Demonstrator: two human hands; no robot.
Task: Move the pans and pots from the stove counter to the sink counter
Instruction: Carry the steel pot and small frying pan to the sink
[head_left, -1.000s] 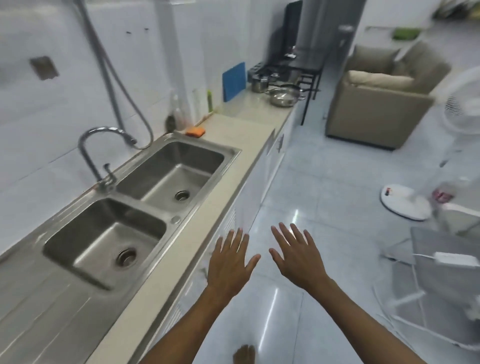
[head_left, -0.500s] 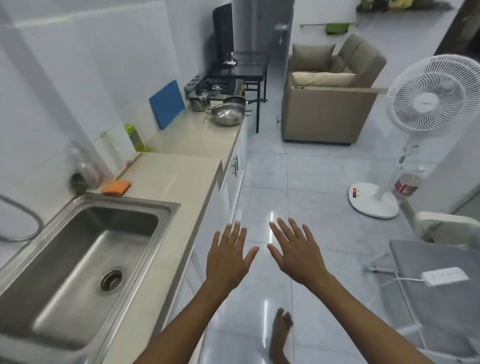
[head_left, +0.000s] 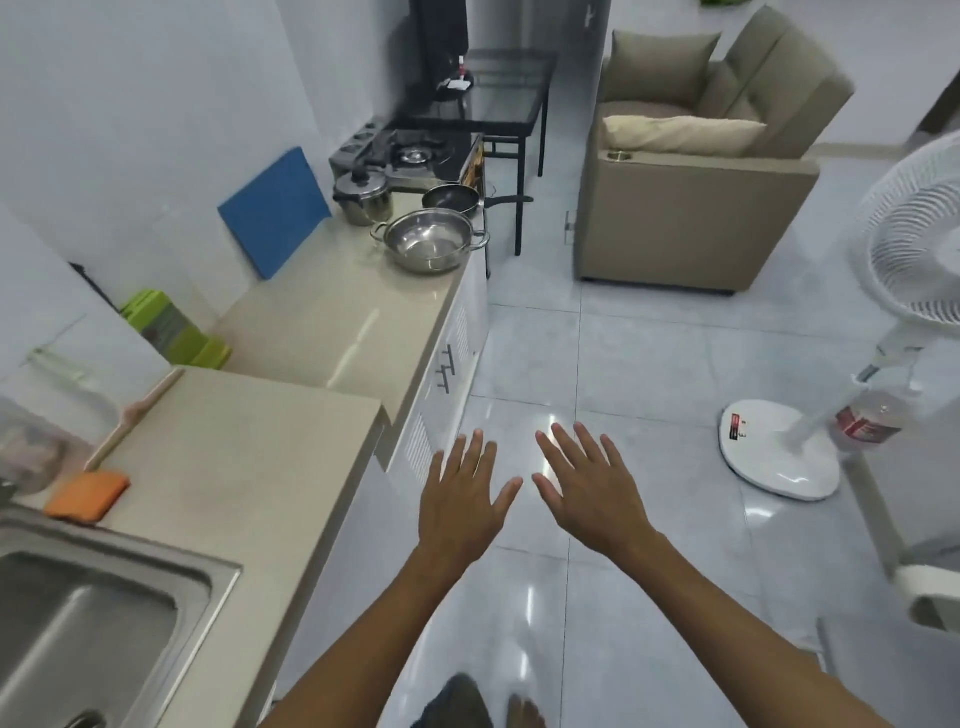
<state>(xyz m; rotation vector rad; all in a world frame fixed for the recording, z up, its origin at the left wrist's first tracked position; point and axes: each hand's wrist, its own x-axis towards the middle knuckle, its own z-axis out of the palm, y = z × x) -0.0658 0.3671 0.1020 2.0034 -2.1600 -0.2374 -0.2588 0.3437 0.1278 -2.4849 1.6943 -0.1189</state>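
While we stood beside the sink counter (head_left: 249, 467), our left hand (head_left: 462, 512) and right hand (head_left: 589, 499) hung out ahead of us over the tiled floor (head_left: 623, 353), palms down, fingers spread wide, holding nothing and touching nothing. The two hands were near each other but apart.

The cookware sat well away at the far end of the stove counter (head_left: 343, 312). A lidded pot (head_left: 362, 196) stood nearest the wall, just before the stove (head_left: 415, 153). A black pan (head_left: 451, 198) lay to its right, its handle reaching past the counter edge. A wide steel pot (head_left: 430, 248) with two side handles stood open and empty in front of both, close to the counter edge.

A blue board (head_left: 272, 210) leaned on the wall left of the pots. On the sink counter lay an orange sponge (head_left: 87, 494), just beyond the sink (head_left: 104, 623) rim. A fan (head_left: 779, 457) stood on the floor to our right, and an armchair (head_left: 691, 208) beyond it.
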